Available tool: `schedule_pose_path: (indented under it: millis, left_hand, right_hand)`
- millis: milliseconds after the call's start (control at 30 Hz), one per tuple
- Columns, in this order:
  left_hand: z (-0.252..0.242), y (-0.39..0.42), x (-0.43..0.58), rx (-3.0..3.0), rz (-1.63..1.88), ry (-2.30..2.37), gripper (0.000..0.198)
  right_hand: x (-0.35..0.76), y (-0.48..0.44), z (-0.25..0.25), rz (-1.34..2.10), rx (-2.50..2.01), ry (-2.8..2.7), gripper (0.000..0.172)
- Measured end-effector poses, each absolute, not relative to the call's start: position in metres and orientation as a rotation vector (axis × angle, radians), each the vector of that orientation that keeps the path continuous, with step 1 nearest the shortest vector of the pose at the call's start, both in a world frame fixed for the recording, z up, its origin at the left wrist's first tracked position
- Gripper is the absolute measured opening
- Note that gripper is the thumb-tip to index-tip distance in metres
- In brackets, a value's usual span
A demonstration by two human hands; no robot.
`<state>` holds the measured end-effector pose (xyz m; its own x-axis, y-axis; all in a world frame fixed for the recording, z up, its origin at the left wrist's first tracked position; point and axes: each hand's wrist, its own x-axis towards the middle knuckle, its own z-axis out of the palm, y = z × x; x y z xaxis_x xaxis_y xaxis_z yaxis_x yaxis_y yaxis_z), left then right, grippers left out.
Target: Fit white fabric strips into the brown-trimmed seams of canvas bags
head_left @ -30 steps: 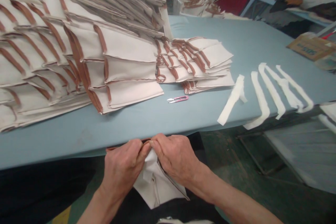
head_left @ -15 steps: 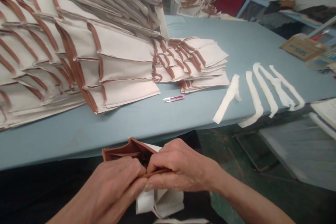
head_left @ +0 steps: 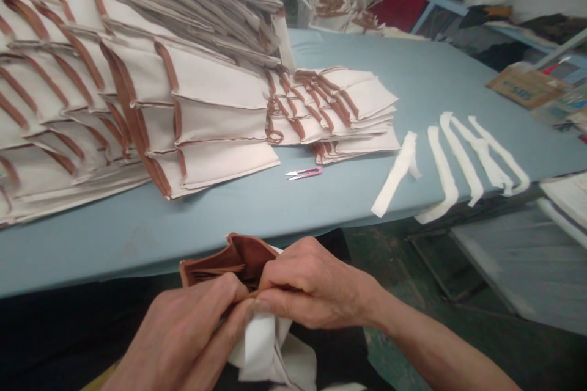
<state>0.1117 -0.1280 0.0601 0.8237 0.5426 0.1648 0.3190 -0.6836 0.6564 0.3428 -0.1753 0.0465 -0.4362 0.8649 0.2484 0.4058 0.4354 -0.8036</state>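
Just below the near edge of the surface [head_left: 114, 244], both hands work close together on a cream canvas piece [head_left: 263, 348] with a brown fabric [head_left: 245, 259] mouth. The left hand [head_left: 183, 330] and the right hand [head_left: 316, 284] are both closed in a tight pinch, thumbs and fingers meeting at the point where the brown edge folds into the cream cloth. Neither hand is open; each has firm hold of the fabric, though the exact layers gripped are hard to make out behind the fingers. The brown mouth stands open above the hands, nearest the surface, while the cream body hangs below them towards the lap. The step in hand looks like turning or setting this brown edge, and it seems to call for the pinch to stay even along the fold. Farther along the surface lie a tall stack of brown-trimmed canvas pieces [head_left: 215, 85], a lower stack of similar pieces [head_left: 339, 104], pink-handled thread snips [head_left: 303, 173] in front of the lower stack, and loose cream fabric strips [head_left: 444, 165] to the right, with a cardboard box [head_left: 527, 87] beyond them near the far corner.
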Motion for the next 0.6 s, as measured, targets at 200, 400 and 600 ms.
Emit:
schedule_pose_path:
  millis: [200, 400, 600]
  left_hand:
    - [0.054, -0.130, 0.131, 1.993, 0.522, 0.964, 0.045]
    - [0.053, -0.131, 0.130, 2.126, 0.617, 0.926, 0.043]
    - [0.064, -0.145, 0.116, 2.384, 0.651, 0.615, 0.033]
  right_hand:
    - [0.328, -0.179, 0.031, 1.057, -1.083, -1.556, 0.040]
    - [0.329, -0.183, 0.034, 0.558, -1.003, -1.812, 0.036]
    - [0.332, -0.200, 0.055, 0.142, -1.092, -2.179, 0.038]
